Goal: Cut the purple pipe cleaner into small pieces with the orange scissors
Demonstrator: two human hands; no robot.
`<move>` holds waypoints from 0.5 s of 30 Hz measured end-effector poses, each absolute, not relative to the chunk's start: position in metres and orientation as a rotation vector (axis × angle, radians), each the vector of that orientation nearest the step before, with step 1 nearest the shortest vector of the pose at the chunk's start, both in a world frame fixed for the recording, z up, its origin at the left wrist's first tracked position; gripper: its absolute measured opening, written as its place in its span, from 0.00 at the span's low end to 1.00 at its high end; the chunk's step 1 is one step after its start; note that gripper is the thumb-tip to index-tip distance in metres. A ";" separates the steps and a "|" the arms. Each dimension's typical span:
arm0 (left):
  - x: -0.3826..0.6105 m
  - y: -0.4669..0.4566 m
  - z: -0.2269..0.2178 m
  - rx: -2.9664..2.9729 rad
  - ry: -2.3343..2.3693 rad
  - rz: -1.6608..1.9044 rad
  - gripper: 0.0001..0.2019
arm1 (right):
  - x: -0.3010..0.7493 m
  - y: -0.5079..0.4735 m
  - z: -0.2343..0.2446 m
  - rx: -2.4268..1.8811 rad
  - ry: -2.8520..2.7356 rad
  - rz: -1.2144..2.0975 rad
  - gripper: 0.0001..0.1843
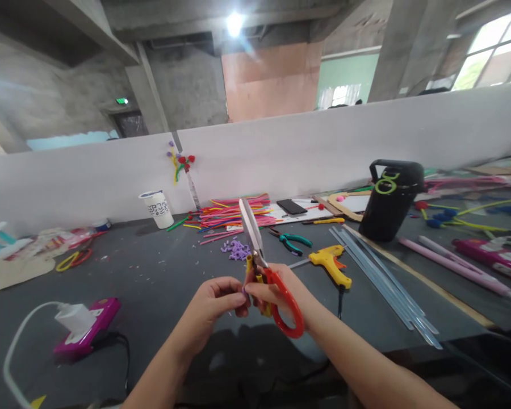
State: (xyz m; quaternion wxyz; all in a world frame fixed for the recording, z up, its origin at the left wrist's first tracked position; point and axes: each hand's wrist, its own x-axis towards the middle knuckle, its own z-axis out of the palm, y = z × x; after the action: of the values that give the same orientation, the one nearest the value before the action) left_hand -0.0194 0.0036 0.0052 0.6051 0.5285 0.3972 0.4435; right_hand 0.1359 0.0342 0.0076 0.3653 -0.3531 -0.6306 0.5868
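Note:
My right hand (283,287) is closed round a pair of scissors (286,309) with red handles, their blades pointing up and away from me. Yellow parts (250,263) of something else show between the same fingers, mostly covered by the hand. Close against it, my left hand (215,301) is closed in a pinch, and a tiny purple piece (244,290) shows at its fingertips. Just beyond the hands lies a small heap of cut purple pieces (237,250) on the dark table. Behind that heap is a pile of pink, red and orange fuzzy sticks (234,215).
Right of the hands lie teal-handled pliers (293,243), a yellow glue gun (330,264) and clear glue sticks (387,284). A black flask (392,201) stands behind. To the left are a magenta power strip (106,315) with a white plug and a white paper cup (157,210).

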 end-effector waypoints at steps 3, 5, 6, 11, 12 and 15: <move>-0.020 0.007 0.004 1.225 0.879 0.977 0.03 | 0.138 0.034 0.010 -0.948 -1.655 1.539 0.07; -0.018 0.009 0.003 1.234 0.883 0.962 0.03 | 0.139 0.034 0.012 -0.972 -1.676 1.548 0.06; -0.017 0.009 0.003 1.243 0.897 0.953 0.03 | 0.140 0.033 0.013 -0.980 -1.682 1.551 0.06; -0.010 0.008 0.005 1.339 1.077 0.912 0.02 | 0.142 0.032 0.011 -1.027 -1.692 1.487 0.01; -0.009 0.008 0.005 1.362 1.116 0.923 0.02 | 0.141 0.032 0.009 -1.042 -1.683 1.451 0.01; -0.009 0.005 0.006 1.522 1.245 1.024 0.04 | 0.135 0.033 0.004 -1.086 -1.625 1.334 0.02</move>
State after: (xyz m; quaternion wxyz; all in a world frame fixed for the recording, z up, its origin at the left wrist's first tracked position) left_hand -0.0092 0.0052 0.0061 0.4461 0.6143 0.5028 0.4134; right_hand 0.1354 0.0330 0.0039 0.3778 -0.4250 -0.6357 0.5220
